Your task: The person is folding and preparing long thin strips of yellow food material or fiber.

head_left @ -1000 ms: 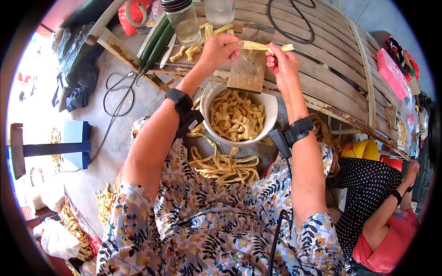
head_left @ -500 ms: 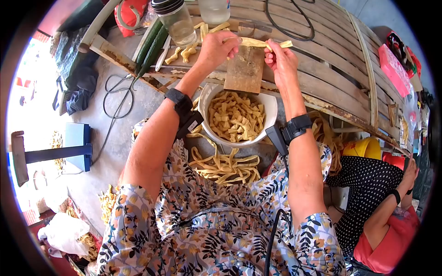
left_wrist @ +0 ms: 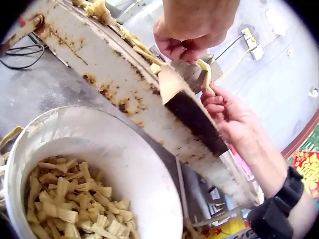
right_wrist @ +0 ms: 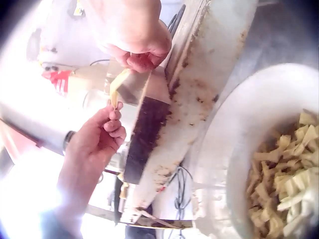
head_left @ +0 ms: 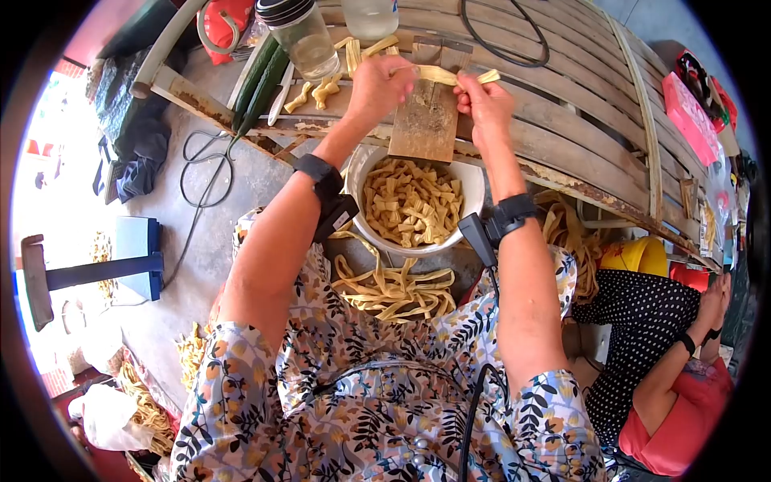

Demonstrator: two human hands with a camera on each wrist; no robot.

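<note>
A pale yellow, pliable strip (head_left: 438, 75) is stretched between both hands above a small wooden board (head_left: 426, 128). My left hand (head_left: 382, 88) pinches one end between thumb and fingers. Near the other end, the right hand (head_left: 488, 108) pinches it, with a short tail (head_left: 487, 76) sticking out past the fingers. In the left wrist view the strip (left_wrist: 205, 74) looks bent between the hands. Below the board's near end stands a white bucket (head_left: 475, 189) holding many short, knotted yellow pieces (head_left: 411, 201). A few similar pieces (head_left: 325, 92) lie on the slatted bench left of the board.
The slatted bench (head_left: 578, 120) has a rusty front edge. Two cucumbers (head_left: 261, 84), a lidded jar (head_left: 301, 44) and a clear container (head_left: 371, 18) stand or lie at left. Long yellow strips (head_left: 393, 289) lie below the bucket. Another person (head_left: 666, 386) sits at right.
The strip stays pinched in both hands. It has become more bent, and the right hand has shifted slightly left. The whole head view has also drifted slightly.
</note>
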